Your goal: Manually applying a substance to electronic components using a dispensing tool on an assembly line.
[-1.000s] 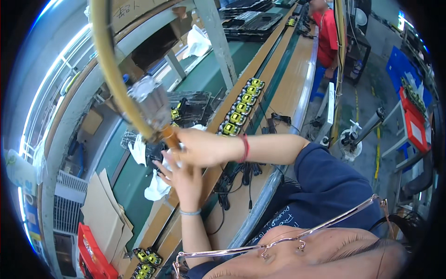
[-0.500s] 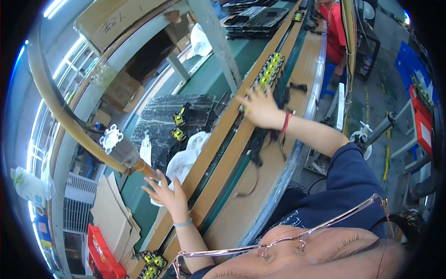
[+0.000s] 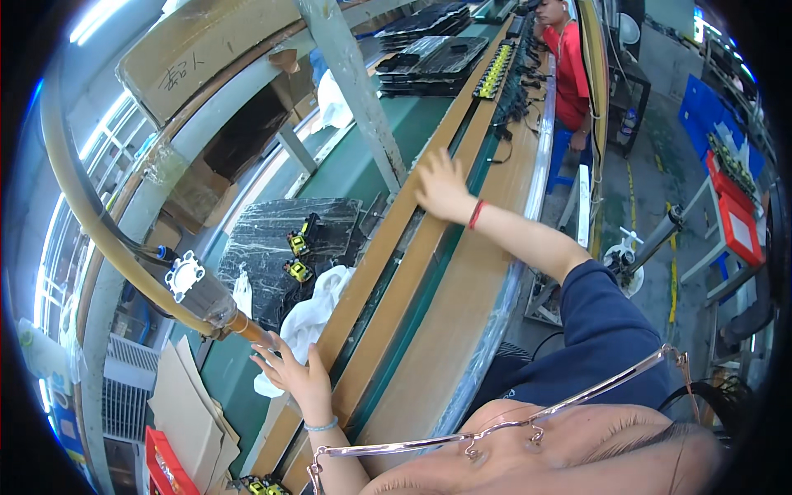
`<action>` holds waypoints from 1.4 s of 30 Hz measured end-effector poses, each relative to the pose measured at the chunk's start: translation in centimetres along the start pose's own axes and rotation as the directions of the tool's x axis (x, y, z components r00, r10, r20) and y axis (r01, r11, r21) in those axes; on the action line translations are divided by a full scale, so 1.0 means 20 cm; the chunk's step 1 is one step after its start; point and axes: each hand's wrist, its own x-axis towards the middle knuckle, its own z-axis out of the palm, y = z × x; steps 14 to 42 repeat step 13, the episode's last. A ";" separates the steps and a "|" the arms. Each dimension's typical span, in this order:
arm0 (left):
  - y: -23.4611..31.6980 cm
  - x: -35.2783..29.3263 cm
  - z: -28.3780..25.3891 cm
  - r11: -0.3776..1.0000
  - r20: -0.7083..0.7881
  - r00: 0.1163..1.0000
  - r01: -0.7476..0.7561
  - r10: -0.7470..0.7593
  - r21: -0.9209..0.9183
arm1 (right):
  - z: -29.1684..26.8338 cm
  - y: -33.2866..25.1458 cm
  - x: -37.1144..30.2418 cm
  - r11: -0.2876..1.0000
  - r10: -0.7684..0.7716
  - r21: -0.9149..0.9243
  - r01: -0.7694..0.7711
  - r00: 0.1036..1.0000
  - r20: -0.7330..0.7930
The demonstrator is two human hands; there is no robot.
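Note:
My left hand (image 3: 301, 381) is raised at the near end of the rails, fingers spread, at the orange-brown lower end of a hanging clear cylinder tool (image 3: 206, 301). Whether the fingertips touch it, I cannot tell. My right hand (image 3: 445, 191) is over the long brown rails (image 3: 394, 318), slightly blurred, its fingers apart and nothing held. Well beyond it, a row of yellow-and-black parts (image 3: 496, 73) sits on the rails, with black cables (image 3: 510, 111) beside it. More yellow-and-black parts (image 3: 264, 487) stand at the near end.
A plastic-wrapped black tray (image 3: 247, 239) bears two yellow-and-black pieces (image 3: 298, 270), beside a white cloth (image 3: 318, 309). Left are cardboard sheets (image 3: 186, 408) and a red bin (image 3: 165, 466). A metal post (image 3: 351, 82) rises beyond. A person in red (image 3: 569, 74) sits far right.
The row of yellow-and-black parts has travelled away along the rails with its cables, out from under my right hand. My left hand stays by the tool. The view has shifted slightly.

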 end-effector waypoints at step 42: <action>-0.03 -0.03 0.09 0.992 0.059 0.991 -0.119 0.120 -0.033 | -0.43 -1.15 -0.27 0.278 -0.620 0.906 0.319 0.780 -0.084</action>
